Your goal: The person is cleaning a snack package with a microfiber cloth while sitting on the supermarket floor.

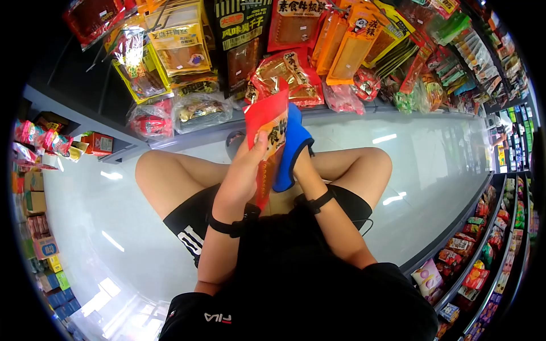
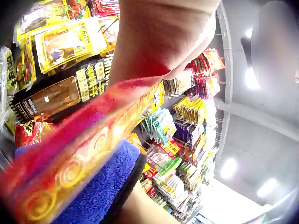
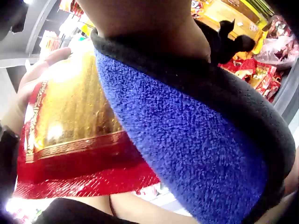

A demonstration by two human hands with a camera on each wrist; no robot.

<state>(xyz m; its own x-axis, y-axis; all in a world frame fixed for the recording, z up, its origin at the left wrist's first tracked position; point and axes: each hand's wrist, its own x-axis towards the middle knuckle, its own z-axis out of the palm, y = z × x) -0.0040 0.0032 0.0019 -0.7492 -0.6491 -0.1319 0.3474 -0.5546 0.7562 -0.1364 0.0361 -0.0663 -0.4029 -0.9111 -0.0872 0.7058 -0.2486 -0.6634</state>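
My left hand [image 1: 245,167] grips a flat red snack packet [image 1: 267,111] by its side, the thumb lying on the printed face. The packet stands on edge over my lap. My right hand [image 1: 302,163] wears a blue plush mitt [image 1: 294,133] with a dark edge; its fingers are hidden inside. Spread flat, the mitt lies along the packet's other face. In the right wrist view, the packet [image 3: 74,107] shows a golden window and a red border, partly covered by the mitt [image 3: 182,126]. The left wrist view has the packet's blurred edge [image 2: 93,140] beside the blue cloth [image 2: 105,182].
Hanging snack packets [image 1: 350,48] fill the rack in front, above a low shelf edge [image 1: 222,122]. Shelves of bagged snacks [image 1: 455,250] run along the right. Boxes [image 1: 45,247] are stacked at the left. My crossed legs [image 1: 182,176] rest on the shiny floor [image 1: 421,170].
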